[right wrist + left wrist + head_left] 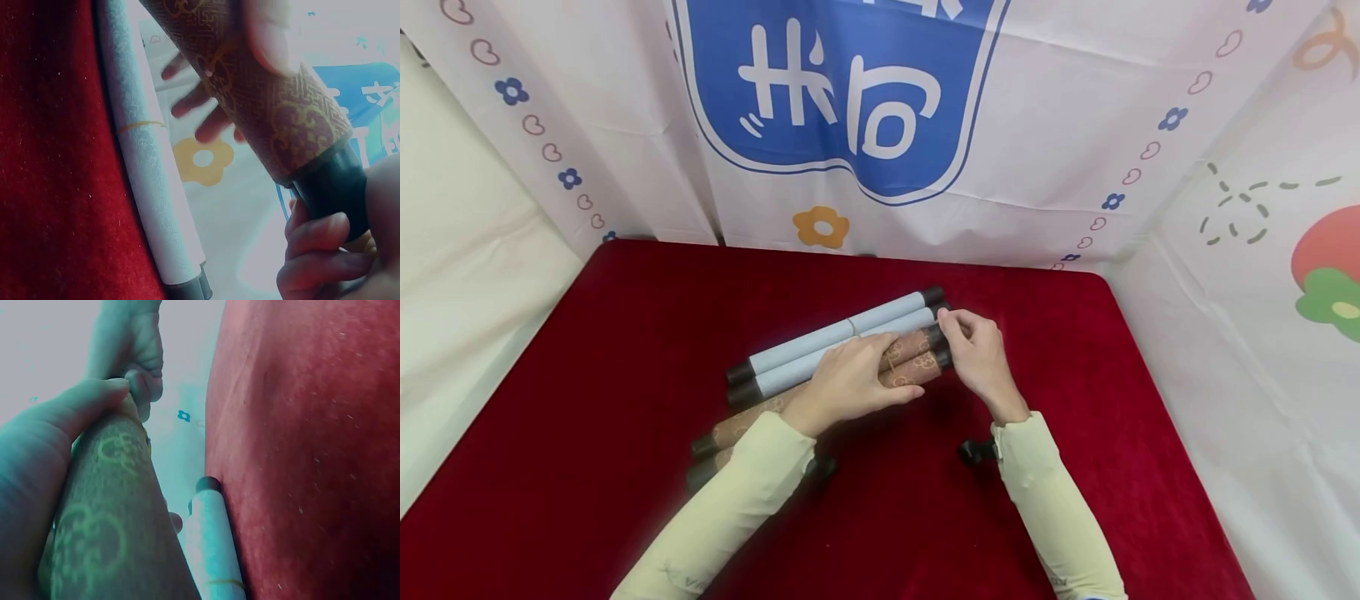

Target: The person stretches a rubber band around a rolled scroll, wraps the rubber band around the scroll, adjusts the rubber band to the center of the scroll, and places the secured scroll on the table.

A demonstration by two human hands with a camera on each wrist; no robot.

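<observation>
Two brown scrolls with gold floral patterns and black end knobs lie side by side, slanting up to the right. My left hand grips them toward their right part, its thumb along the near side. In the left wrist view the thumb lies over a brown scroll, near a thin yellowish band. My right hand is at their right end, its fingers curled around a black knob in the right wrist view. Just beyond, two pale blue scrolls with black ends lie together, a thin band around them.
A table with a dark red velvet cloth lies beneath everything. White printed curtains hang behind it and along both sides. Small black devices are at the wrists.
</observation>
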